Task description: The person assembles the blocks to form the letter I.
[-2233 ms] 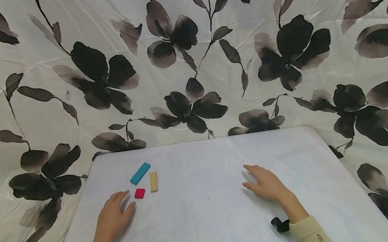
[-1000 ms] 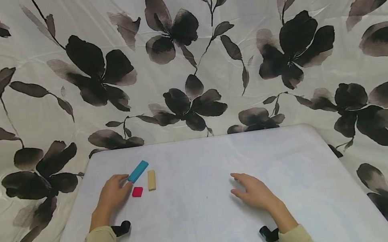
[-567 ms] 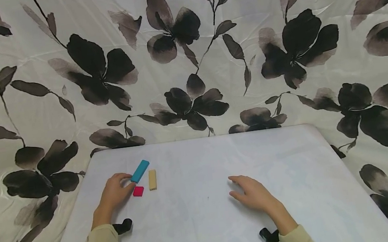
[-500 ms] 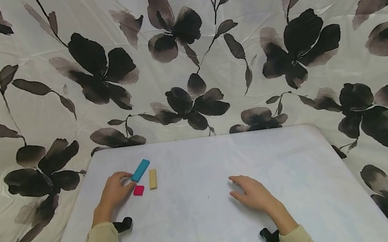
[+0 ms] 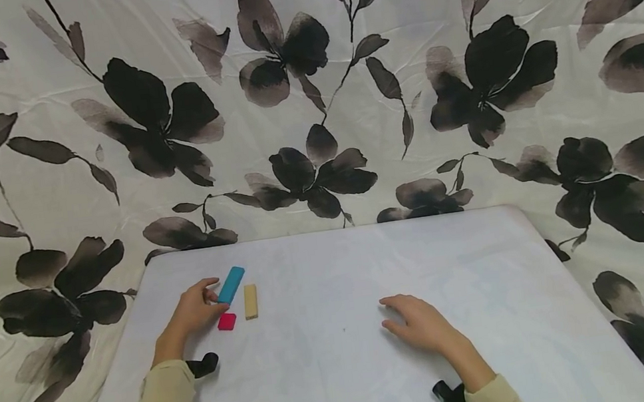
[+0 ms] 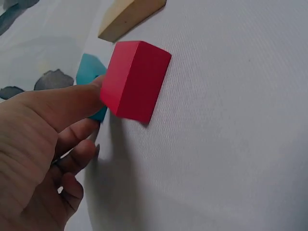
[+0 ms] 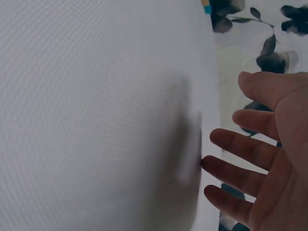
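Blue is the colour of the long block [image 5: 232, 284] that the left hand [image 5: 193, 308] has by its near end. The thumb is on it and bent fingers sit close by the other side, so they look to be pinching it. The long block lies on the left part of the white surface [image 5: 329, 361]. The red block [image 5: 227, 321] is just beside the thumb, and the yellow block [image 5: 250, 301] is near, to the right. I think the step in hand is getting a good hold of the long block. The next move calls for a snug pinch with no bump to the red block. The left arm reaches forward. The right hand [image 5: 418, 320] is well apart, with loose, spread fingers that hold nothing.
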A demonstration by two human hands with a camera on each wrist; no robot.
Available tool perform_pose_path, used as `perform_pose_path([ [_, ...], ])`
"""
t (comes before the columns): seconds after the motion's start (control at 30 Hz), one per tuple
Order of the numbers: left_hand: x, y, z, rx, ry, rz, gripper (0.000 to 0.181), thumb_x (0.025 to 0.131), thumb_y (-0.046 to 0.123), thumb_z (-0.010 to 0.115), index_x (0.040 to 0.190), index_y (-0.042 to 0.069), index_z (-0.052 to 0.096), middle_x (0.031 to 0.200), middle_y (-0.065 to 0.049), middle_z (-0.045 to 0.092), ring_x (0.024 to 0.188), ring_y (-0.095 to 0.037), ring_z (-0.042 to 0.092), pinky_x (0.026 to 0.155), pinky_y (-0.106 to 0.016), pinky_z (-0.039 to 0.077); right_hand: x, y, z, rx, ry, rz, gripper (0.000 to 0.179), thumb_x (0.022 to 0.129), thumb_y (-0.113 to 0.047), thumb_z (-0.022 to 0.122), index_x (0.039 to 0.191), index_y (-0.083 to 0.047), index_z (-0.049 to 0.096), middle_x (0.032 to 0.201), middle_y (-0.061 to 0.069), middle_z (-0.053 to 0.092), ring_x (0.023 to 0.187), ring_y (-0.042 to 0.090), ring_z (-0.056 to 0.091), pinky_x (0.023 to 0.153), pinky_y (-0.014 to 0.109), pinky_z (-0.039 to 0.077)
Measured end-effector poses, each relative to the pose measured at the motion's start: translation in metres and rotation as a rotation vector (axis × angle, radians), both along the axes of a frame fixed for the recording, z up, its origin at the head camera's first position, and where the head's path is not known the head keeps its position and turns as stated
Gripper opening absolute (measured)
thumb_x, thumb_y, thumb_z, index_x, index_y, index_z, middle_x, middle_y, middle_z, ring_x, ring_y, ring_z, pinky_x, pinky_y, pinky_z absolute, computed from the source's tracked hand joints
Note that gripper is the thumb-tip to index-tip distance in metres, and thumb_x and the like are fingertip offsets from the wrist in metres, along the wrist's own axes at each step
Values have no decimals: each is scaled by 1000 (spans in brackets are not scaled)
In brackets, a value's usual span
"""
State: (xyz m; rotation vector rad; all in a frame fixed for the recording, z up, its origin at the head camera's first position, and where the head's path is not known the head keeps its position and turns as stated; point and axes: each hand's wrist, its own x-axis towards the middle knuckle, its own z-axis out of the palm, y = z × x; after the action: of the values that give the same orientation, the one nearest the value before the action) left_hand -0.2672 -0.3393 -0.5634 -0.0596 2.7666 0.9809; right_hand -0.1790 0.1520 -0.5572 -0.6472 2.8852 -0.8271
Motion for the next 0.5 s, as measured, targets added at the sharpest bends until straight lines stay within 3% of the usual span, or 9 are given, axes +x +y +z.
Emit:
perform_pose_path([
  [0.23, -11, 4, -2, 30, 4, -63, 87, 78, 22, 83, 146, -2, 34, 89, -9, 57, 79, -22, 53, 73, -37, 44, 1, -2, -3, 9, 4, 14, 42, 92, -31, 67, 128, -9, 61, 126, 7, 61, 119, 26, 55, 98, 44, 42],
  [0.5, -27, 3, 7, 19, -72, -93, 98, 74, 20, 86, 150, 0, 26, 91, -9, 57, 83, -24, 53, 78, -40, 44, 1, -3, -5, 7, 52, 19, 41, 92, -31, 68, 126, -9, 62, 123, 6, 63, 116, 26, 57, 97, 44, 43],
])
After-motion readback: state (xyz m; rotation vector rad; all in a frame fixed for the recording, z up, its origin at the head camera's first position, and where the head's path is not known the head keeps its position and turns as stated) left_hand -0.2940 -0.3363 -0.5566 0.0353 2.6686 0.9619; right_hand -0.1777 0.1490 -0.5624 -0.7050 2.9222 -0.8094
